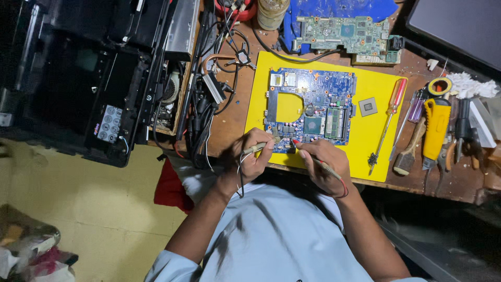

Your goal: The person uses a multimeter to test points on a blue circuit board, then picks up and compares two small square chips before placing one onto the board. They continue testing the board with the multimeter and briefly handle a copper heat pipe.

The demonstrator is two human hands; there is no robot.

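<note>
A blue laptop circuit board lies on a yellow mat on the wooden bench. My left hand grips a pale test probe whose tip touches the board's near edge. My right hand grips a red-tipped test probe, its tip also on the near edge of the board. Thin wires run back from both probes along my wrists.
A green circuit board lies beyond the mat. A loose chip, a red-handled screwdriver, a brush, a yellow-handled tool and pliers sit right. Tangled cables and opened black laptop casings fill the left.
</note>
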